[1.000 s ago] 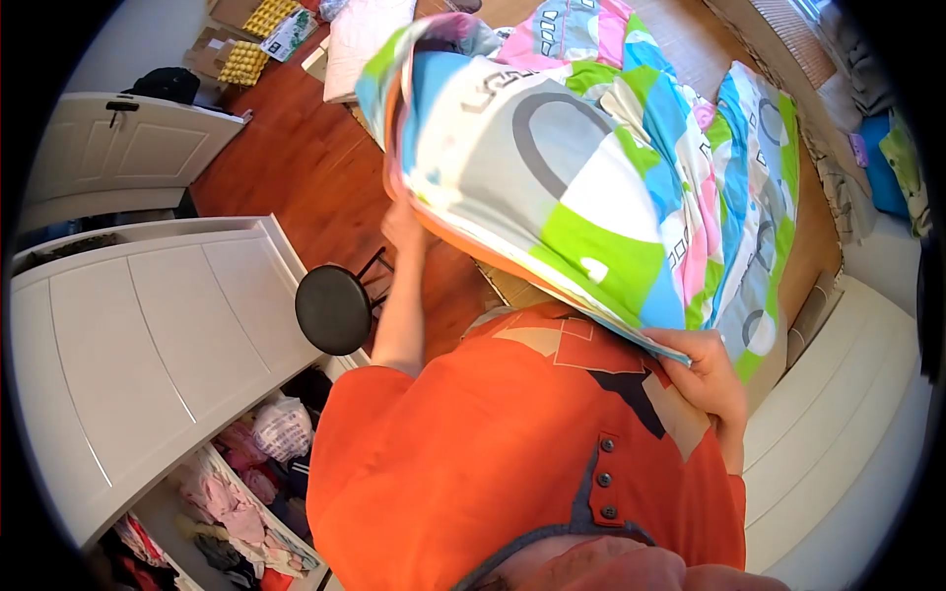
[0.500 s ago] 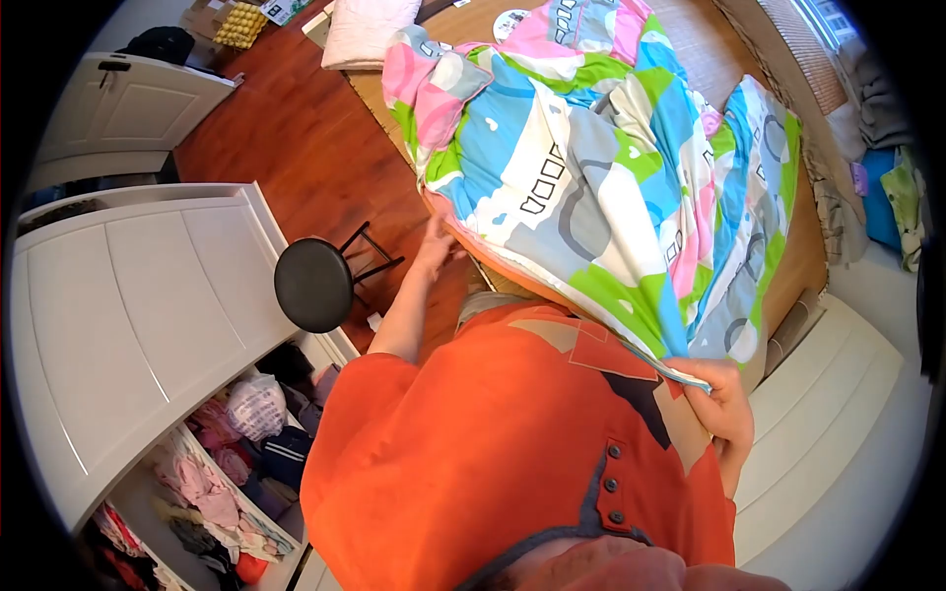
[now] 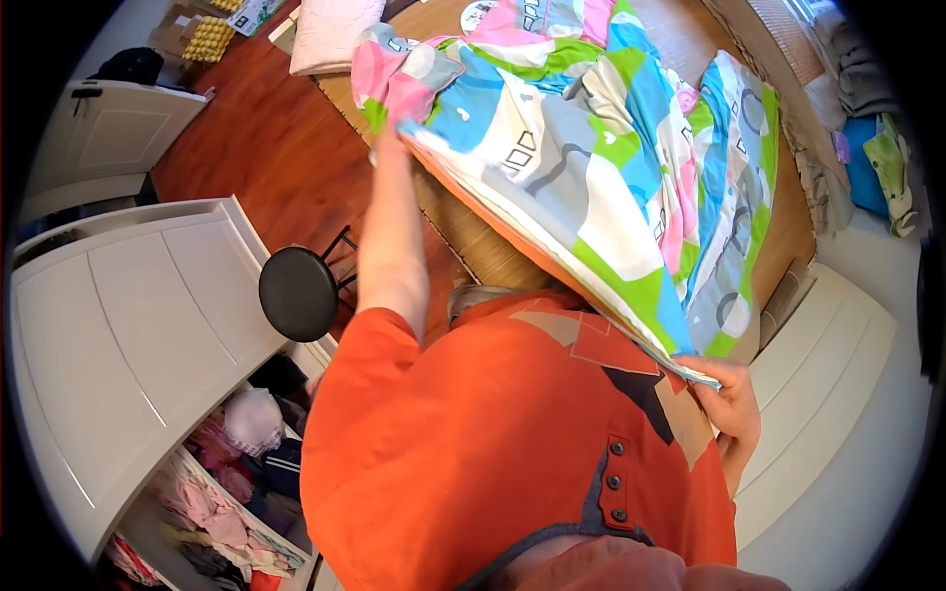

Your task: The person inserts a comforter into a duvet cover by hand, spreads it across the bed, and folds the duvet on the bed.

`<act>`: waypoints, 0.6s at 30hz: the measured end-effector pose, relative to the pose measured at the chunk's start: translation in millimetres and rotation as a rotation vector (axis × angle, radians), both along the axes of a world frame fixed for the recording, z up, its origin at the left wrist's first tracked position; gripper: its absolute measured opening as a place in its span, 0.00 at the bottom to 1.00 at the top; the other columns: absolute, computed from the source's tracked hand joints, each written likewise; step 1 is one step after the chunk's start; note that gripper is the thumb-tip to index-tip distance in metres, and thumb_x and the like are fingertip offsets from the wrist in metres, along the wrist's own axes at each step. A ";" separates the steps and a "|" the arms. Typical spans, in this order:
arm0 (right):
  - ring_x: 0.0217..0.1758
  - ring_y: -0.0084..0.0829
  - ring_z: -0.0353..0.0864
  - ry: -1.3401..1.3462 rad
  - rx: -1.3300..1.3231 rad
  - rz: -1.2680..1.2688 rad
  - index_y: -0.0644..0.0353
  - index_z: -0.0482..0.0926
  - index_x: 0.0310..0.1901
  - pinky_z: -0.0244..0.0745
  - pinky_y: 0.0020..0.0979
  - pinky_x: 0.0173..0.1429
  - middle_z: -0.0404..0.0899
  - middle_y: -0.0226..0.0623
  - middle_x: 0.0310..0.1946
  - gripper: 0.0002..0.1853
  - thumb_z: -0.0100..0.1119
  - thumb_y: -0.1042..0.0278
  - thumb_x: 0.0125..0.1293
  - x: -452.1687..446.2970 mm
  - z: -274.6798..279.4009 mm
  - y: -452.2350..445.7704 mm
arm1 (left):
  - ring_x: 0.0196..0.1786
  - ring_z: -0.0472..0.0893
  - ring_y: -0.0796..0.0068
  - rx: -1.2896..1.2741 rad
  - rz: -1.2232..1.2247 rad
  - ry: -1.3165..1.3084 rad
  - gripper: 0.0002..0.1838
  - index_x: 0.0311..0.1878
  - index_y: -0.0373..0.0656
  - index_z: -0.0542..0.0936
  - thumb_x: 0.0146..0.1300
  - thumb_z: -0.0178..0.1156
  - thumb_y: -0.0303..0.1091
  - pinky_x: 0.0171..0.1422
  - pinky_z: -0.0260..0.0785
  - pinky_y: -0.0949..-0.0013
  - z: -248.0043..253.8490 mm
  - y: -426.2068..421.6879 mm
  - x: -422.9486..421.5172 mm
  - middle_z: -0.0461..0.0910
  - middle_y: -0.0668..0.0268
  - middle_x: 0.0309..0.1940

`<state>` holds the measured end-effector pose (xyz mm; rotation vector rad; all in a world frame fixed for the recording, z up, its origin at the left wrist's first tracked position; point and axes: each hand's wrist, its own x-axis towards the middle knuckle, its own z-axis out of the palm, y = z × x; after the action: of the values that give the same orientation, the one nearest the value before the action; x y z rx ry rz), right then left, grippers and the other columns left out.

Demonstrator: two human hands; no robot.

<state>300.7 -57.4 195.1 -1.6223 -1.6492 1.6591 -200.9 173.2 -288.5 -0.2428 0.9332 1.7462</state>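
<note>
holding one corner firm, far grip unconfirmed

right hand [image 3: 727, 399]: fingers closed on the near right corner of the patterned cover [image 3: 616, 222], beside the orange shirt [image 3: 434, 424]. left hand [image 3: 390, 143]: at the cover's far left corner, arm outstretched; it is blurred, so whether the fingers are closed cannot be told. the edge between the hands runs diagonally, its orange underside [image 3: 493, 219] exposed.

the cover lies rumpled over the wooden bed platform [image 3: 471, 248], bunched at the far end and right. a pale pink pillow [image 3: 337, 34] rests at the far left.

risks, in my judgement: the left corner could slip if that hold is only light; a hard pull there could drag the folds farther askew or wrench the right corner loose. the black stool [image 3: 298, 294], near the left arm, could be knocked by a wide swing.

containers: an open drawer [image 3: 148, 517], near left, holds loose pink garments [image 3: 212, 504]; just beyond, a white plastic bag [image 3: 253, 422] sits among darker clothing. far left, yellow trays [image 3: 209, 39] stand beside cardboard boxes [image 3: 172, 30]; contents not discernible.
</note>
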 end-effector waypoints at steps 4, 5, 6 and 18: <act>0.35 0.26 0.78 0.035 -0.072 0.073 0.69 0.78 0.42 0.69 0.23 0.40 0.80 0.40 0.35 0.16 0.44 0.84 0.53 28.6 7.2 6.4 | 0.49 0.74 0.60 0.261 -0.239 0.397 0.22 0.48 0.38 0.72 0.60 0.46 0.46 0.56 0.66 0.55 231.1 60.3 -40.0 0.75 0.56 0.44; 0.34 0.26 0.77 0.080 -0.057 0.029 0.71 0.79 0.40 0.68 0.23 0.38 0.80 0.41 0.33 0.17 0.43 0.83 0.49 34.0 8.7 5.6 | 0.47 0.74 0.58 0.360 -0.257 0.441 0.21 0.48 0.37 0.72 0.59 0.45 0.44 0.55 0.67 0.56 279.4 57.9 -45.9 0.75 0.55 0.44; 0.34 0.26 0.77 0.086 -0.055 0.021 0.71 0.79 0.40 0.68 0.23 0.38 0.80 0.41 0.33 0.17 0.43 0.83 0.49 37.3 10.2 4.4 | 0.46 0.75 0.57 0.482 -0.231 0.407 0.21 0.47 0.37 0.71 0.58 0.45 0.42 0.54 0.67 0.56 325.3 43.7 -30.5 0.75 0.54 0.44; 0.20 0.36 0.80 -0.058 0.220 0.162 0.69 0.80 0.32 0.71 0.24 0.27 0.79 0.45 0.21 0.21 0.43 0.84 0.33 67.8 37.9 -15.5 | 0.49 0.76 0.56 -0.631 -0.466 0.231 0.17 0.50 0.37 0.71 0.61 0.50 0.38 0.54 0.69 0.54 37.6 -129.9 54.6 0.75 0.54 0.48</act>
<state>368.5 -72.9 233.1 -1.4777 -1.9615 1.4515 -146.3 43.3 -250.8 -0.2066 1.5611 1.0311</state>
